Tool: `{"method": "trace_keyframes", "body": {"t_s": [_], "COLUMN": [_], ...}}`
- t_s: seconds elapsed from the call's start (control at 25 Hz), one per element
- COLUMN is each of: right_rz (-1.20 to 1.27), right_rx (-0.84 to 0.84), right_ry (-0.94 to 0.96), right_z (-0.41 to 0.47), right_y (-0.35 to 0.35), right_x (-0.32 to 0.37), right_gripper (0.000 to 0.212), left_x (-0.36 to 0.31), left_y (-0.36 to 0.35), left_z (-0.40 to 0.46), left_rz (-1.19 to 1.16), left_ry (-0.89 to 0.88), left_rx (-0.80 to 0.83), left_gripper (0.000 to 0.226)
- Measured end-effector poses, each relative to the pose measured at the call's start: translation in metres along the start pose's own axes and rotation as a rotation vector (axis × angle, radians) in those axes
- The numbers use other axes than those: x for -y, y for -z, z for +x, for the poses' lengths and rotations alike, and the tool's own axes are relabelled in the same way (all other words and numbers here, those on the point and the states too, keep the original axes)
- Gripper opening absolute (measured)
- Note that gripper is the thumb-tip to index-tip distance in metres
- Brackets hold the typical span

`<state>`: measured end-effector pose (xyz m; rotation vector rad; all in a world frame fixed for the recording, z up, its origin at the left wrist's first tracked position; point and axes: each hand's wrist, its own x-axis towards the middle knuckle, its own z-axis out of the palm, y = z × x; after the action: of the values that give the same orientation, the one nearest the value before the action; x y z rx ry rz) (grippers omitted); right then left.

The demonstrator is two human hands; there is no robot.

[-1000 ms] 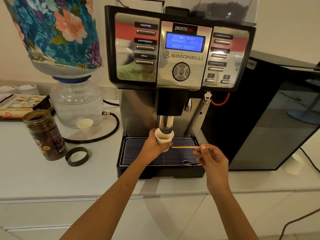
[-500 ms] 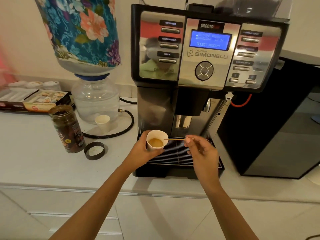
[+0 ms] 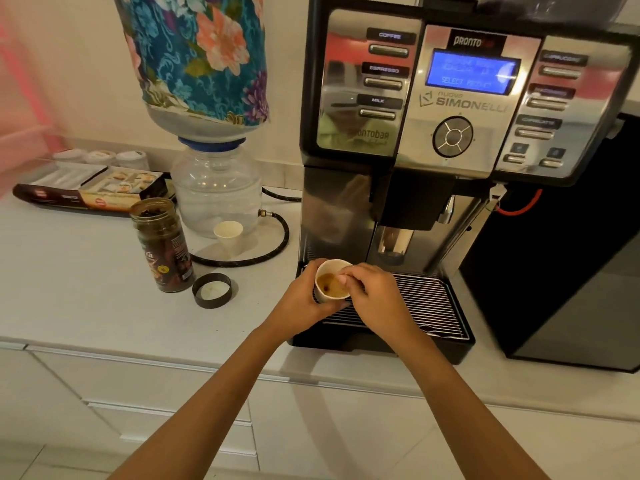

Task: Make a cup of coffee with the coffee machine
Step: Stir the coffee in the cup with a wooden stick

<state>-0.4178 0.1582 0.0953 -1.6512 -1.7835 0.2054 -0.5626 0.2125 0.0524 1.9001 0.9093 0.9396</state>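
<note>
A small white paper cup [image 3: 329, 292] with light brown coffee in it sits in my left hand [image 3: 301, 299], held over the front left corner of the coffee machine's drip tray [image 3: 426, 306]. My right hand [image 3: 374, 296] is over the cup's right rim, fingers pinched together; the thin wooden stir stick it holds is almost wholly hidden, its end down in the coffee. The steel and black coffee machine [image 3: 450, 109] stands behind, its blue screen [image 3: 472, 72] lit and its spout [image 3: 394, 244] to the right of the cup.
Left of the machine stand an open dark jar [image 3: 162, 244] with its black lid [image 3: 212, 289] beside it, an empty paper cup [image 3: 228, 235], a water bottle in a floral cover [image 3: 207, 74] with a black hose [image 3: 277, 251], and flat boxes [image 3: 93, 188]. A black appliance [image 3: 561, 258] is at the right.
My left hand has drawn the cup out from under the spout toward the tray's front left. My right hand has come over to the cup and brought the stick into the coffee.
</note>
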Motion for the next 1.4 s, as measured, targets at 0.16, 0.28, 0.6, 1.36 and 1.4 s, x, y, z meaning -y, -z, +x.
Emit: {"method": "trace_keyframes", "body": {"t_s": [0.16,0.28,0.6,1.36,1.4], "right_rz": [-0.067,-0.052,-0.086,-0.095,-0.094], "right_rx": [-0.092,-0.106,-0.122,-0.146,-0.142], "right_ry": [-0.005,0.010,-0.008,-0.014,0.003], "right_z": [0.0000,0.0021,0.0060,0.0056,0.0061], "right_y": [0.0034,0.0034,0.0051,0.0089,0.0091], "right_x": [-0.0058,-0.0038,-0.0042,-0.0056,-0.0048], "right_gripper": [0.024,0.025,0.025,0.024,0.024], "left_x": [0.0013,0.0017,0.0047,0.0031,0.0029], "left_y": [-0.0014,-0.0023,-0.0028,-0.0029,-0.0029], "left_z": [-0.0002,0.0007,0.0034,0.0050,0.0049], "left_rz": [0.003,0.003,0.008,0.032,0.029], "left_ry": [-0.004,-0.002,-0.009,0.012,0.009], "left_rx": [-0.004,-0.008,-0.006,0.002,0.004], "left_gripper": [0.065,0.064,0.065,0.065,0.064]}}
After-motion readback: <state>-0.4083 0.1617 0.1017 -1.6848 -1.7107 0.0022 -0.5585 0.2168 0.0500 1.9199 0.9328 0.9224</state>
